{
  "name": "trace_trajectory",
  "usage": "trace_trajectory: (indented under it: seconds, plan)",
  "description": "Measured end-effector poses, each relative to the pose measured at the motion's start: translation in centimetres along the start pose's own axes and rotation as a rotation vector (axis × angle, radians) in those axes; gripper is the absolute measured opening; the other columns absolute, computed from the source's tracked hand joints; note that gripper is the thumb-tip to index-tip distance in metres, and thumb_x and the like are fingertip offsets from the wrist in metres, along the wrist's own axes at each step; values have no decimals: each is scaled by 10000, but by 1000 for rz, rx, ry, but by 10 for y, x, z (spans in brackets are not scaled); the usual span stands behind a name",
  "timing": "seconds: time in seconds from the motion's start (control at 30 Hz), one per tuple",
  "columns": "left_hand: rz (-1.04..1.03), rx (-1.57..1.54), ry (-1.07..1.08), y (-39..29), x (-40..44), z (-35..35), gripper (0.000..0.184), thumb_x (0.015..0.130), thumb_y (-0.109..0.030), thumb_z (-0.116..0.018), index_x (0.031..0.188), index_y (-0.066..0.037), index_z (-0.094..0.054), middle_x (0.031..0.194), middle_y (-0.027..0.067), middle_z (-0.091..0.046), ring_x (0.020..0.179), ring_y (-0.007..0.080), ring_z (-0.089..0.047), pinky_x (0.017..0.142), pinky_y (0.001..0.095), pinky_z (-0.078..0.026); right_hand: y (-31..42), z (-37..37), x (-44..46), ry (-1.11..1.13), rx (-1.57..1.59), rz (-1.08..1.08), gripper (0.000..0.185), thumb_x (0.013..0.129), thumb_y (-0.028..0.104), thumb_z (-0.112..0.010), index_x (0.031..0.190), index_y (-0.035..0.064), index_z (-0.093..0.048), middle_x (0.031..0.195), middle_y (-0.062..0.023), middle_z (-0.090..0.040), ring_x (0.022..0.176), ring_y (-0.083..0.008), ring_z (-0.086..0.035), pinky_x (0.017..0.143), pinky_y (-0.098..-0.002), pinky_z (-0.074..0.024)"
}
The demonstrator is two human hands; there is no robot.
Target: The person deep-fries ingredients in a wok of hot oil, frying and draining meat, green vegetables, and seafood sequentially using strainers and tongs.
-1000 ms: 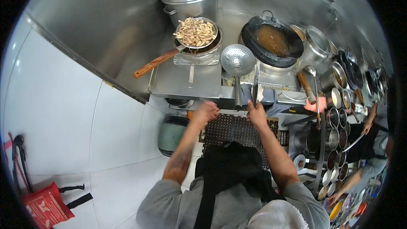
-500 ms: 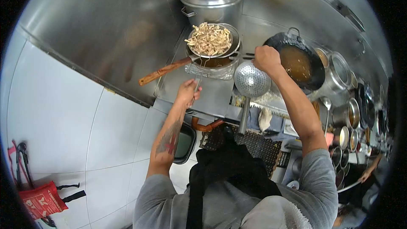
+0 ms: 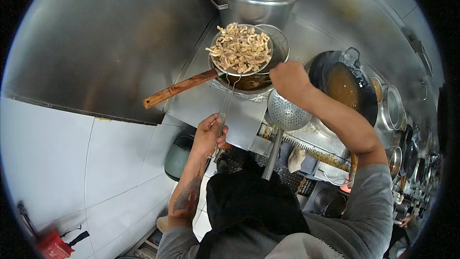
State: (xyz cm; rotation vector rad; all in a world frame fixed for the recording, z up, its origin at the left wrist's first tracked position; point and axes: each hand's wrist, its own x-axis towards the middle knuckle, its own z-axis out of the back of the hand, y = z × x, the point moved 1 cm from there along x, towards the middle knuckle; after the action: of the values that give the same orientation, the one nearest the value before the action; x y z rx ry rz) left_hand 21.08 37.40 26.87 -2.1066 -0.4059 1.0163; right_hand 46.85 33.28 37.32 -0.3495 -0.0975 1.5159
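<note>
My left hand [image 3: 211,134] is wrapped round the long wire handle of a strainer [image 3: 230,97], heaped with pale brown fried strips [image 3: 242,50]. The strainer rests over a pot of brown liquid [image 3: 247,84]. Closed in a fist, my right hand [image 3: 290,82] is at the pot's right side. It appears to grip the thin handle of a second mesh strainer [image 3: 280,43], partly hidden behind the heaped one; its fingers face away from me. A wooden handle [image 3: 179,88] sticks out left from the pot. Just below my right hand lies a perforated ladle [image 3: 290,111].
A large lidded stockpot [image 3: 256,0] stands behind. On the right are a black wok with brown liquid [image 3: 342,86] and several metal pots [image 3: 393,108]. A green-grey bin [image 3: 179,158] stands below on the left. Another person's hand [image 3: 407,220] shows at far right.
The camera view has shifted and come closer to the pots. My right hand has moved nearer the pot, and the second strainer shows farther out to the right. My left hand keeps its hold.
</note>
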Motion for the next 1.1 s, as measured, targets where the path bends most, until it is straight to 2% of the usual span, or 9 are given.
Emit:
trace_trajectory:
  seconds: [0.13,0.27,0.33,0.47,0.63,0.77,0.87,1.03,1.1]
  plan:
    - [-8,-50,7,0,0,3,228,964,-194,-471,1116,-29,-512,712,38,-507,457,63,-369,401,212,-312,18,-69,17,37,38,-66,122,760,115,-577,746,101,-697,760,-118,-682,748,-251,-682,623,-341,-537]
    - [-24,-19,19,5,6,11,169,984,-182,-426,1064,-63,-515,693,35,-496,449,60,-368,395,220,-320,32,-94,40,33,84,-150,130,760,117,-574,755,89,-701,768,-122,-683,750,-254,-682,638,-347,-539]
    - [-60,21,24,8,7,14,170,985,-170,-412,1063,-52,-506,694,39,-499,448,65,-370,394,225,-323,34,-89,40,45,162,-286,127,758,121,-579,755,79,-699,771,-132,-681,746,-264,-681,653,-361,-541]
    - [-124,97,58,14,7,27,169,984,-161,-409,1059,-41,-502,685,42,-501,448,71,-374,391,230,-327,36,-40,-15,17,167,-376,103,749,130,-606,740,75,-693,765,-148,-675,742,-289,-675,663,-380,-540]
    - [-145,176,43,5,-5,38,220,962,-186,-462,1111,-29,-502,691,56,-520,441,89,-398,406,239,-342,32,24,-68,-118,190,-548,195,740,251,-682,771,58,-679,729,-160,-659,731,-319,-665,644,-407,-536]
    - [-115,173,62,9,-9,44,161,972,-151,-437,1049,-23,-497,678,47,-498,446,77,-372,386,242,-324,31,27,-30,-400,96,-559,261,776,304,-657,781,43,-669,769,-194,-656,745,-333,-659,638,-417,-529]
    - [-92,92,169,11,-7,51,165,970,-155,-444,1054,-20,-492,706,54,-504,451,79,-372,385,242,-320,34,17,-22,-325,218,-665,272,794,302,-638,769,32,-656,797,-209,-657,756,-355,-654,650,-443,-521]
    - [-70,159,174,19,10,62,219,963,-175,-445,1091,-19,-529,734,54,-508,478,80,-356,422,244,-324,71,-16,-138,-391,350,-961,310,812,293,-615,767,-13,-644,792,-257,-639,770,-388,-645,669,-449,-518]
    - [-51,162,205,13,14,65,216,961,-163,-438,1085,-13,-530,740,55,-510,478,82,-353,423,243,-322,102,-49,-172,-290,423,-1029,287,817,230,-584,768,-49,-630,767,-271,-631,761,-392,-643,686,-447,-516]
